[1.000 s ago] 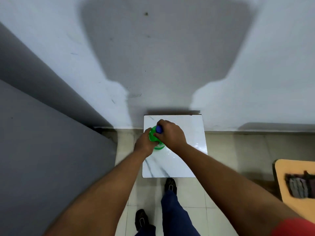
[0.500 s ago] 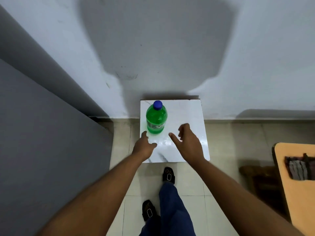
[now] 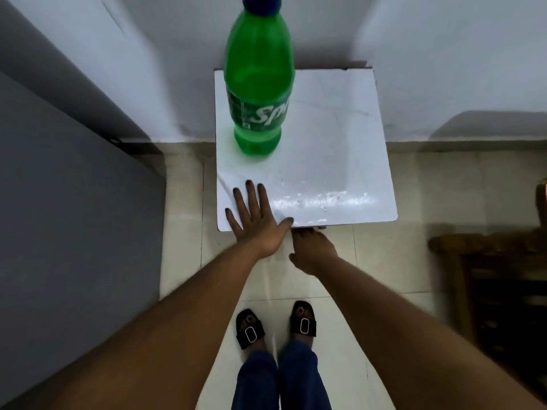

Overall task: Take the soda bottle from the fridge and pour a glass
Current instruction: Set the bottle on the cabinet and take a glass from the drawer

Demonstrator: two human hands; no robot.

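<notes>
Soda bottle point(image 3: 259, 84): a green plastic Sprite bottle with a blue cap point(image 3: 261, 4), standing upright on the small white table, near its far-left corner; the label faces the camera and nothing touches the bottle.
Table point(image 3: 334, 137): a white, marble-look square top, pushed against the pale wall; glare runs along the strip just inside its near edge.
Left hand point(image 3: 254, 220): laid flat, palm down, on the near-left corner of the table top; 4 fingers point(image 3: 251, 196) are spread wide and point toward the bottle, the thumb reaches along the near edge. It holds nothing and lies well apart from the bottle.
Right hand point(image 3: 312, 250): just beside the left hand, at the near edge of the table and slightly lower; its fingertips are tucked under the edge and hidden, so whether they are spread or curled cannot be told. No object shows in it.
Floor point(image 3: 183, 232): pale tiles; 2 feet in black buckled sandals point(image 3: 250, 328) stand in front of the table.
Grey panel point(image 3: 74, 202): a flat grey surface fills the left side of the view.
Right side: dark wooden furniture point(image 3: 488, 276), blurred.
</notes>
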